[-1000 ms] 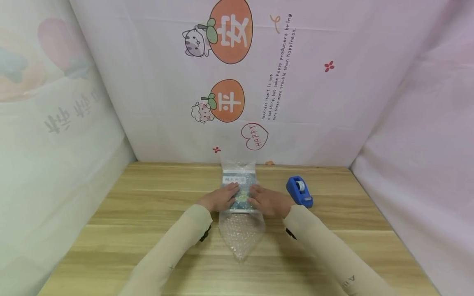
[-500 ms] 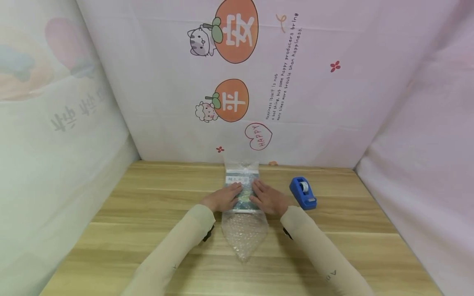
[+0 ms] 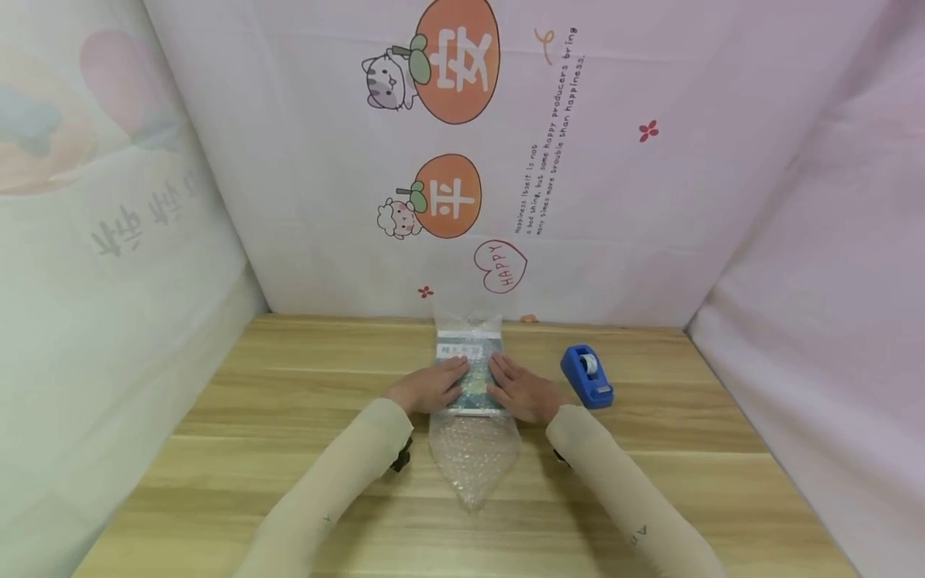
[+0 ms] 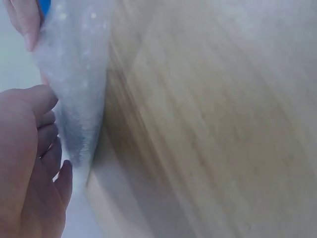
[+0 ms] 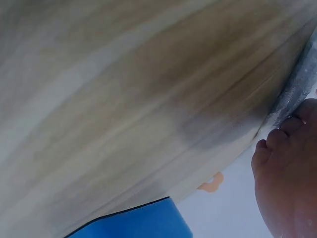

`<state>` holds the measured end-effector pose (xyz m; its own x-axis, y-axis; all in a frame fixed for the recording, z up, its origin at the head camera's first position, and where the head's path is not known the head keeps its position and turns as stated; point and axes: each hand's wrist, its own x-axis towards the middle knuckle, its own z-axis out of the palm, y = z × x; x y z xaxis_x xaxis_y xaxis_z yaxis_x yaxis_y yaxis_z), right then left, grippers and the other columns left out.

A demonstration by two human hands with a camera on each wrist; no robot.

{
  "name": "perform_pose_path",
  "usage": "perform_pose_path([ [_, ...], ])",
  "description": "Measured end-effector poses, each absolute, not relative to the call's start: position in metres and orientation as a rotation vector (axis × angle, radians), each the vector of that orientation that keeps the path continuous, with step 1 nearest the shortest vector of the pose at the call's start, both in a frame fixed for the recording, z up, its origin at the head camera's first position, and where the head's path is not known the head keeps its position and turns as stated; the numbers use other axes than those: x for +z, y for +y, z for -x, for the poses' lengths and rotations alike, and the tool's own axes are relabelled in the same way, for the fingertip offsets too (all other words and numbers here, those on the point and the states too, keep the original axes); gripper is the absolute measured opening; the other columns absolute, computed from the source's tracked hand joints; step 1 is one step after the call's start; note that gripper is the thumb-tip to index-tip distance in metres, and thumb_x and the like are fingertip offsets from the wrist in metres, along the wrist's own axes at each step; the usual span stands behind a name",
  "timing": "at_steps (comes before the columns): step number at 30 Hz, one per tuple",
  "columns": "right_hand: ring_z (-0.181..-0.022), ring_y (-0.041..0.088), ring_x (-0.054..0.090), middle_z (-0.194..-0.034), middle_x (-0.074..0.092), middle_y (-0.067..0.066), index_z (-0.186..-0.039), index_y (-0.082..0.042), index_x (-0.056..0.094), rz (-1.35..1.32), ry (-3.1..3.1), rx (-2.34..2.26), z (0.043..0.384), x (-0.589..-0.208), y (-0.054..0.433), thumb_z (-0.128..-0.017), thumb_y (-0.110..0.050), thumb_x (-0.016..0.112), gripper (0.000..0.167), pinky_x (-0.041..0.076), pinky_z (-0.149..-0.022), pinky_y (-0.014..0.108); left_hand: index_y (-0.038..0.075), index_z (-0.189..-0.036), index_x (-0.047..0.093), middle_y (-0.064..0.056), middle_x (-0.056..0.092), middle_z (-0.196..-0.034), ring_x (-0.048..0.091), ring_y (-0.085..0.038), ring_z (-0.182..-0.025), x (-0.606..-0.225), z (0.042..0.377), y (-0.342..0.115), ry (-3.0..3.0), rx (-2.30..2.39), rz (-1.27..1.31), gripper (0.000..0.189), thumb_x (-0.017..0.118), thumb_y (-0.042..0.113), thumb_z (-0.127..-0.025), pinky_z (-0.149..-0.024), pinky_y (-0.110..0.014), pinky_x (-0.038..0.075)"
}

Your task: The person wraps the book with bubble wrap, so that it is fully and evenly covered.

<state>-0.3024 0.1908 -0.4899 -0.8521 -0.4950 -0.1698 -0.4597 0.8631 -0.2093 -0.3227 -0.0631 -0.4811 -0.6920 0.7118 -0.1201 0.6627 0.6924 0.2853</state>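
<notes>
A flat, rectangular blue-and-white printed packet (image 3: 478, 387) lies on the light-brown wood-grain table (image 3: 238, 401) under clear bubble wrap (image 3: 473, 457), whose loose pointed end reaches toward the person. The left hand (image 3: 433, 387) and right hand (image 3: 526, 391) rest at its 2 opposite sides, fingers mostly extended and pinching nothing; how hard they press cannot be told. The step in hand seems to be smoothing the wrap snug along those 2 sides. The next move probably calls for folding the pointed end up over the packet and keeping it flat, with the blue plastic tape dispenser (image 3: 587, 377) near the right hand for sealing.
</notes>
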Motion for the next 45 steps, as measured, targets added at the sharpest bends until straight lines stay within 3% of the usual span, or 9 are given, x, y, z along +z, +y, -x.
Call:
perform_pose_path([
  [10, -0.167, 0.033, 0.011, -0.179, 0.006, 0.015, -0.169, -0.003, 0.012, 0.721, 2.810, -0.244, 0.303, -0.488, 0.188, -0.115, -0.047, 0.025, 0.071, 0.021, -0.134, 0.053, -0.002, -0.164, 0.032, -0.019, 0.026, -0.174, 0.028, -0.035, -0.162, -0.460, 0.298, -0.079, 2.659, 0.178, -1.331, 0.063, 0.051, 0.030, -0.112, -0.133, -0.049, 0.027],
  [20, -0.167, 0.033, 0.009, -0.179, 0.005, 0.015, -0.169, -0.003, 0.011, 0.705, 2.784, -0.241, 0.302, -0.488, 0.187, -0.115, -0.048, 0.025, 0.072, 0.019, -0.135, 0.052, 0.009, -0.166, 0.034, -0.009, 0.028, -0.176, 0.032, -0.029, -0.161, -0.450, 0.265, -0.097, 2.637, 0.000, -1.431, 0.062, 0.048, 0.038, -0.113, -0.130, -0.048, 0.033],
  [24, -0.167, 0.031, 0.008, -0.179, 0.004, 0.014, -0.170, -0.004, 0.010, 0.696, 2.782, -0.249, 0.303, -0.488, 0.188, -0.115, -0.049, 0.023, 0.072, 0.019, -0.135, 0.052, 0.008, -0.165, 0.035, -0.010, 0.031, -0.174, 0.036, -0.029, -0.159, -0.449, 0.251, -0.099, 2.613, -0.048, -1.548, 0.063, 0.050, 0.038, -0.111, -0.129, -0.048, 0.035],
  [29, -0.167, 0.031, 0.007, -0.180, 0.002, 0.013, -0.170, -0.004, 0.009, 0.692, 2.785, -0.257, 0.304, -0.489, 0.191, -0.115, -0.051, 0.021, 0.073, 0.018, -0.135, 0.052, 0.004, -0.163, 0.038, -0.012, 0.037, -0.171, 0.040, -0.027, -0.157, -0.449, 0.228, -0.097, 2.567, -0.095, -1.705, 0.066, 0.054, 0.039, -0.110, -0.128, -0.044, 0.038],
  [36, -0.167, 0.031, 0.007, -0.180, 0.002, 0.013, -0.170, -0.005, 0.009, 0.683, 2.796, -0.255, 0.305, -0.490, 0.191, -0.115, -0.051, 0.022, 0.073, 0.018, -0.135, 0.052, 0.007, -0.162, 0.041, -0.008, 0.042, -0.169, 0.042, -0.022, -0.157, -0.456, 0.199, -0.091, 2.517, -0.213, -1.916, 0.068, 0.057, 0.044, -0.107, -0.126, -0.038, 0.040],
  [45, -0.168, 0.030, 0.007, -0.180, 0.002, 0.011, -0.170, -0.007, 0.008, 0.658, 2.800, -0.269, 0.303, -0.491, 0.189, -0.114, -0.053, 0.022, 0.074, 0.018, -0.136, 0.052, 0.009, -0.164, 0.039, -0.003, 0.043, -0.169, 0.042, -0.016, -0.156, -0.474, 0.184, -0.082, 2.519, -0.167, -1.985, 0.065, 0.059, 0.034, -0.108, -0.128, -0.030, 0.037],
])
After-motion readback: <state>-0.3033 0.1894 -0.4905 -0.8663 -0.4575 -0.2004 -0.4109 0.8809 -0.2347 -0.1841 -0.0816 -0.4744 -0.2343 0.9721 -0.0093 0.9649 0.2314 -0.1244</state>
